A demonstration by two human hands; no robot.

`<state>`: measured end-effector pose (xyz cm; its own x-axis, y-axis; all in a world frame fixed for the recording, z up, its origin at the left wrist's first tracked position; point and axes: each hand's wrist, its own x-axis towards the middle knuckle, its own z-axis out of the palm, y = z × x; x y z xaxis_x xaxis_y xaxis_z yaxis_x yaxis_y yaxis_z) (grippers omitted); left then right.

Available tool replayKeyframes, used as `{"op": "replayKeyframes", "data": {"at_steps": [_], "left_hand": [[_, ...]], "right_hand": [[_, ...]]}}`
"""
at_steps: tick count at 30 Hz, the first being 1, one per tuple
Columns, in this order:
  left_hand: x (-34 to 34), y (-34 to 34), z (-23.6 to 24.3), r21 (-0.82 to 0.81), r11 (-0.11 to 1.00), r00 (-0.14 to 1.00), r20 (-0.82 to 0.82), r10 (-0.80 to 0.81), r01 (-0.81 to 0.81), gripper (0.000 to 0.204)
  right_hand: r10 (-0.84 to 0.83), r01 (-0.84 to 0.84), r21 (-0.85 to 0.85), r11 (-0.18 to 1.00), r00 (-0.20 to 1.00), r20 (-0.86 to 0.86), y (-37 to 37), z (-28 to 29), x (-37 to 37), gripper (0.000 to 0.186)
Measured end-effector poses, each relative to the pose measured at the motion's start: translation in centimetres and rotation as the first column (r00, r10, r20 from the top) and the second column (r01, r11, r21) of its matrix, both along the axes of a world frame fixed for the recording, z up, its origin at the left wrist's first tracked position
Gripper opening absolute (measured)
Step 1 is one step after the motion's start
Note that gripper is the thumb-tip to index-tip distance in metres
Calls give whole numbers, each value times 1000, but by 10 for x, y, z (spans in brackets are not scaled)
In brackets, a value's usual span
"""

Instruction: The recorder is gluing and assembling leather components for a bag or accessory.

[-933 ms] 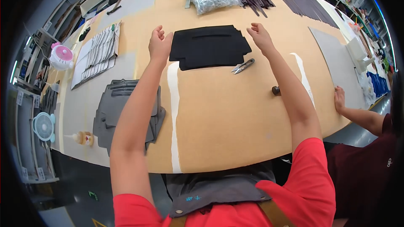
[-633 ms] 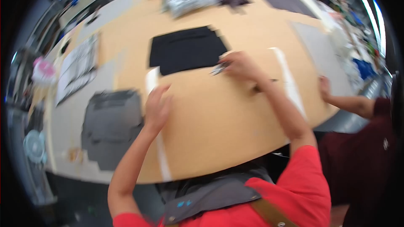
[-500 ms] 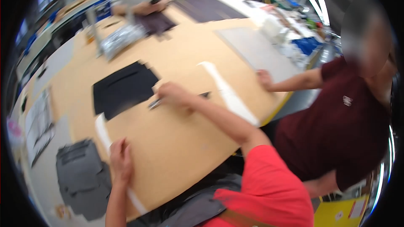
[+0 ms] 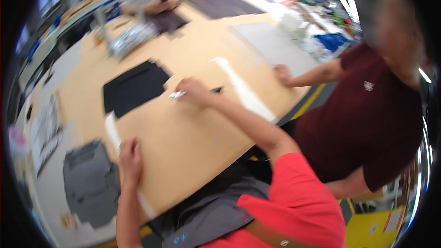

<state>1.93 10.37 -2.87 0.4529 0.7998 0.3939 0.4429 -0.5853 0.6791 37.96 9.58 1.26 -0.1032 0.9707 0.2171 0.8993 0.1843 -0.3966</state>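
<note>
My right hand (image 4: 193, 93) is closed round a small silvery metal tool (image 4: 177, 95), too blurred to name. It hovers or rests just right of a flat black fabric piece (image 4: 134, 89) with a notched right edge; I cannot tell if it touches the table. A small black object (image 4: 217, 90) lies beside my right wrist. My left hand (image 4: 131, 158), fingers curled, rests on the near left of the table over a narrow white strip (image 4: 111, 128). Whatever those fingers hold, if anything, is hidden.
Dark grey cut pieces (image 4: 91, 179) are stacked at the left. A long white strip (image 4: 241, 92) lies to the right. A co-worker's hand (image 4: 282, 74) leans on the table (image 4: 193, 156) there. Across it, another person handles dark fabric (image 4: 167, 22) by a clear plastic bag (image 4: 133, 39).
My right hand with the metal tool has shifted slightly right, away from the black fabric piece. My left hand stays in place. The whole view has tilted a little.
</note>
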Motion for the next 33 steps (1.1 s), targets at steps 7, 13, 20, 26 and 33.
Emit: {"op": "replayKeyframes", "data": {"at_steps": [7, 13, 20, 26, 33], "left_hand": [[4, -2, 5, 28, 999, 999, 23, 46, -47, 18], [-15, -36, 17, -48, 998, 994, 93, 52, -48, 20], [-106, -105, 36, 113, 972, 972, -93, 216, -205, 23], [-189, -99, 31, 240, 841, 833, -168, 527, -484, 17], [-217, -91, 19, 206, 764, 761, -114, 639, -611, 26]], "right_hand": [[166, -166, -22, 986, 986, -2, -21, -2, -64, 31], [347, -287, 217, 933, 875, -336, -52, 51, -131, 25], [394, -444, 36, 895, 751, -529, -45, 60, -206, 19], [629, -571, 267, 776, 679, -378, -3, -3, -331, 21], [525, -622, 251, 742, 771, 360, 1, -22, -398, 17]]}}
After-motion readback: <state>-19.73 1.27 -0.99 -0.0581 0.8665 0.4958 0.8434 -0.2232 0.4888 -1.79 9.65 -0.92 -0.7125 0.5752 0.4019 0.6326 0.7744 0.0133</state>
